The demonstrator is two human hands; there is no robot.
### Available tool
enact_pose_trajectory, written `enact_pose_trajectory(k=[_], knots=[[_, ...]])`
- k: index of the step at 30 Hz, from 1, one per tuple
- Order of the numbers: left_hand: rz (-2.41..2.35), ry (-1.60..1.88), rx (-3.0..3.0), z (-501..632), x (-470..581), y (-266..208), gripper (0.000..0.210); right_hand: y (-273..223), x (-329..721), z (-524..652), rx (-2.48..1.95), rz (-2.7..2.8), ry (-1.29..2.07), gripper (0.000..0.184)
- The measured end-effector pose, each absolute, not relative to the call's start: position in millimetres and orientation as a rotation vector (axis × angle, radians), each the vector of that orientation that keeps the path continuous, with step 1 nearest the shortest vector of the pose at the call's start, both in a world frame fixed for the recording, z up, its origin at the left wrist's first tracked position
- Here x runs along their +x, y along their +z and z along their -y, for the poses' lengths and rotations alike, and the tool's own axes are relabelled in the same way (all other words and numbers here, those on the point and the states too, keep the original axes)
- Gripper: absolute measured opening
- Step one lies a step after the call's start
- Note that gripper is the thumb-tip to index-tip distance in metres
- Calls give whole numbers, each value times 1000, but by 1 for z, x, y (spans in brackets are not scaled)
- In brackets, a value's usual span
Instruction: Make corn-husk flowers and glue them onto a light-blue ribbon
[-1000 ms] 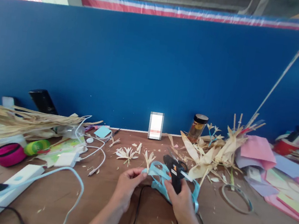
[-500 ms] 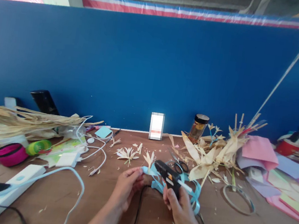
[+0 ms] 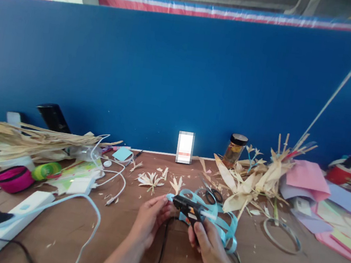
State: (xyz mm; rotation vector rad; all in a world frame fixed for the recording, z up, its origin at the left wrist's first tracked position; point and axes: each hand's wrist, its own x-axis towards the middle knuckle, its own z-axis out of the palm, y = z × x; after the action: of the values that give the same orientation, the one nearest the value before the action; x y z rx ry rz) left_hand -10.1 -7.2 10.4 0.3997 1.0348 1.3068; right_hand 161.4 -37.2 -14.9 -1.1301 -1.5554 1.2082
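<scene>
My right hand [image 3: 207, 242] is closed around the handle of a black hot glue gun [image 3: 189, 207], a pale glue stick poking from its back. The gun's nozzle points left and meets the end of a light blue ribbon [image 3: 230, 226]. My left hand [image 3: 152, 217] pinches that end between thumb and fingers. The rest of the ribbon loops behind and to the right of the gun. Just beyond my hands lie two pale dried-husk flowers [image 3: 150, 181], and scissors [image 3: 214, 195] rest partly under the ribbon.
On the left are a power strip [image 3: 8, 230], white cables, a magenta pouch [image 3: 14, 178] and a pile of dried husks [image 3: 39, 143]. To the right stand a lidded jar [image 3: 234, 150], more husks [image 3: 253, 181], a ring [image 3: 281, 235] and coloured paper [image 3: 308, 180]. A blue partition [image 3: 156, 81] rises behind.
My right hand has brought the glue gun slightly left and down, so its nozzle is now at the ribbon end. My left hand keeps its pinch and has barely moved.
</scene>
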Motion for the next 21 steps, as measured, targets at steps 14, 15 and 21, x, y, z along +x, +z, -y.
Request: enact_pose_trajectory(k=[14, 15, 21], knots=[[-1081, 1330, 485, 7, -9, 6, 12, -6, 162, 36, -1137, 1495, 1215, 40], [-1080, 1331, 485, 7, -9, 6, 13, -6, 162, 36, -1137, 1493, 1213, 40], [-1098, 1311, 488, 8, -9, 6, 13, -9, 162, 36, -1157, 1521, 1202, 38]])
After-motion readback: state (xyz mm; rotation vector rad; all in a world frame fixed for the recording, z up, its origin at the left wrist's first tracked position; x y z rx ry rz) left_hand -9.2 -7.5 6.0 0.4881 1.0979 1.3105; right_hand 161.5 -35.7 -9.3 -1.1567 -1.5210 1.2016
